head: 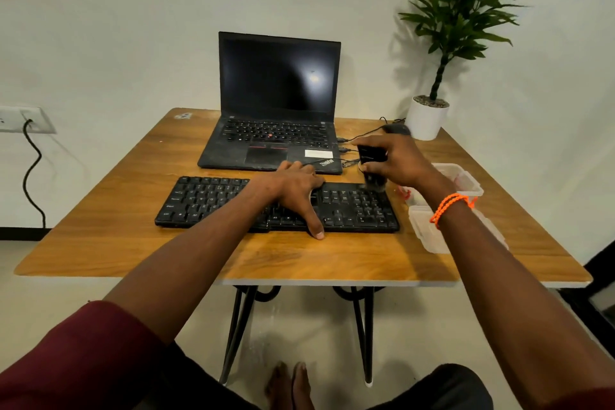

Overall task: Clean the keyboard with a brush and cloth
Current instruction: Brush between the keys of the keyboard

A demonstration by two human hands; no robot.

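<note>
A wall socket [20, 119] with a black cord sits far left. On the wooden desk [100, 243] lies a black keyboard [206, 200]; the left hand [293, 190] rests flat on its middle, grip relaxed, fingers straight. Behind stands an open laptop [278, 103]. The right hand [396, 160] grips a black brush [372, 163], bristles touching the keyboard's right end. Clear plastic containers [429, 230] and a potted plant [429, 116] stand right.

Probably a home office: laptop [276, 110] on a wooden table [133, 210], potted plant [446, 43] beside it.
</note>
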